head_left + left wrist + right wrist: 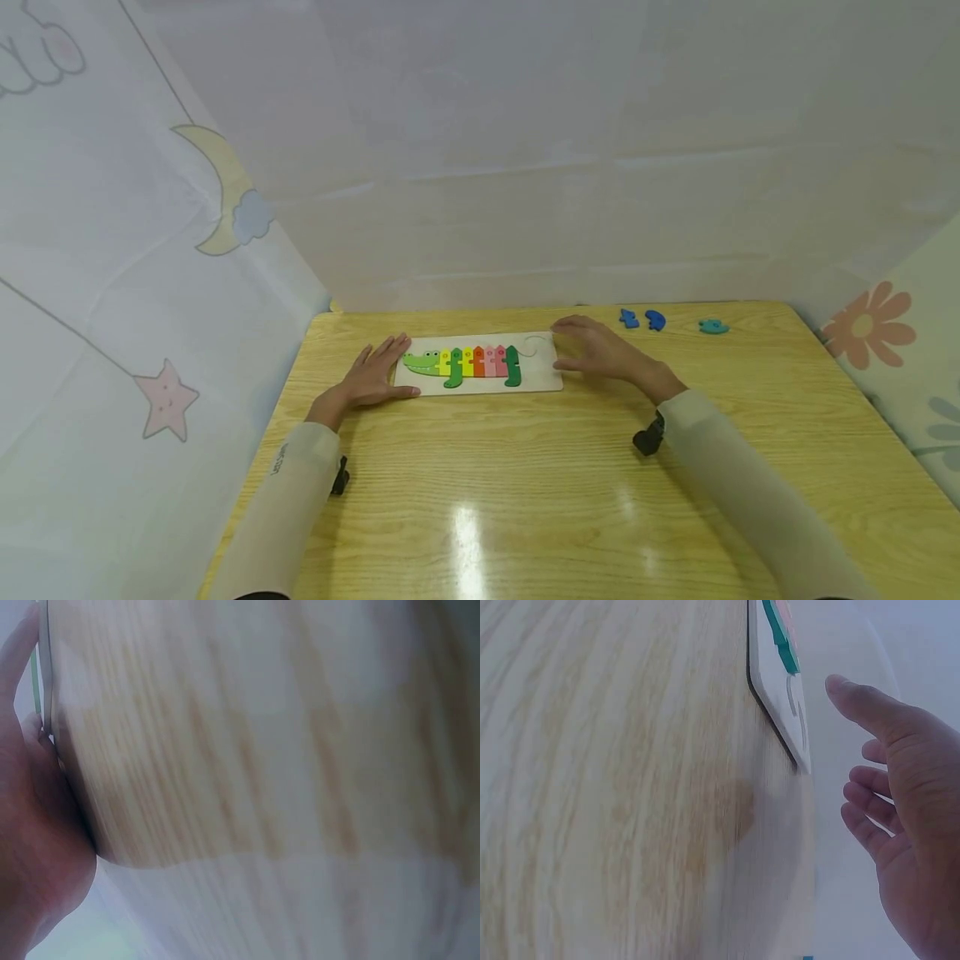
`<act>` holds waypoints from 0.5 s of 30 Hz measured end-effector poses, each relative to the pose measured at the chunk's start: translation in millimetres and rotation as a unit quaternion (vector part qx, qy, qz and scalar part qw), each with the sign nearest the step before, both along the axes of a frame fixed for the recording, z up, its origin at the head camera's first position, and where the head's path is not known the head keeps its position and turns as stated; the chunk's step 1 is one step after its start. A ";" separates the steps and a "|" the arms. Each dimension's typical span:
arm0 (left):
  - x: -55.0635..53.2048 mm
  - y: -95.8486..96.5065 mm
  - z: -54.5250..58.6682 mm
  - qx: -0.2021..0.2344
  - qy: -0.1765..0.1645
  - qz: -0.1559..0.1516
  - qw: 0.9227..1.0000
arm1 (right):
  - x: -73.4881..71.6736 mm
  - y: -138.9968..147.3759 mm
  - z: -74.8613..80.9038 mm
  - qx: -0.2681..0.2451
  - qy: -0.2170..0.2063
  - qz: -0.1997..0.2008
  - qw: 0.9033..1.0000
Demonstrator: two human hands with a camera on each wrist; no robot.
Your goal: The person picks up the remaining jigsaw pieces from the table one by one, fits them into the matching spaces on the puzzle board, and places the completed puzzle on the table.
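A pale wooden puzzle board (536, 382) lies flat near the far side of the table. On it sits a crocodile made of colored pieces, its green head (422, 362) at the left and a dark green leg piece (513, 367) at the right. Beyond that leg, an outlined curved tail recess (534, 343) shows bare wood. My left hand (371, 375) rests at the board's left end, fingers and thumb spread along its corners. Over the right end hovers my right hand (600, 350), its fingers loosely bent with nothing in them; the right wrist view shows it apart from the board.
Two blue puzzle pieces (655, 320) lie near the table's back edge, right of my right hand. Farther right is a teal piece (713, 327). A white cloth wall (480, 208) rises behind the wooden table (420, 483), with printed cloth at both sides.
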State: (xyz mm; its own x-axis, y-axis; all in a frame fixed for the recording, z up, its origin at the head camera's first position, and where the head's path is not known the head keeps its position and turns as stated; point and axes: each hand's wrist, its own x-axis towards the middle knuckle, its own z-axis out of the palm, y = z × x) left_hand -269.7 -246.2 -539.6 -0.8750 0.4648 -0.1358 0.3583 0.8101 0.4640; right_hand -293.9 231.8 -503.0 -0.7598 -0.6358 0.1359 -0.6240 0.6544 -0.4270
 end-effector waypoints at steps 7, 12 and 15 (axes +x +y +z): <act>-0.7 -0.2 -2.7 0.001 0.002 -0.002 1.000 | -2.5 12.8 -2.6 0.002 -0.005 -0.011 1.000; -1.0 -0.4 -2.1 -0.004 0.000 -0.001 1.000 | -3.7 21.0 -3.3 0.005 -0.005 -0.020 1.000; -1.5 -0.6 -4.2 0.002 0.004 -0.002 1.000 | -4.1 26.4 -2.8 0.001 -0.012 -0.026 1.000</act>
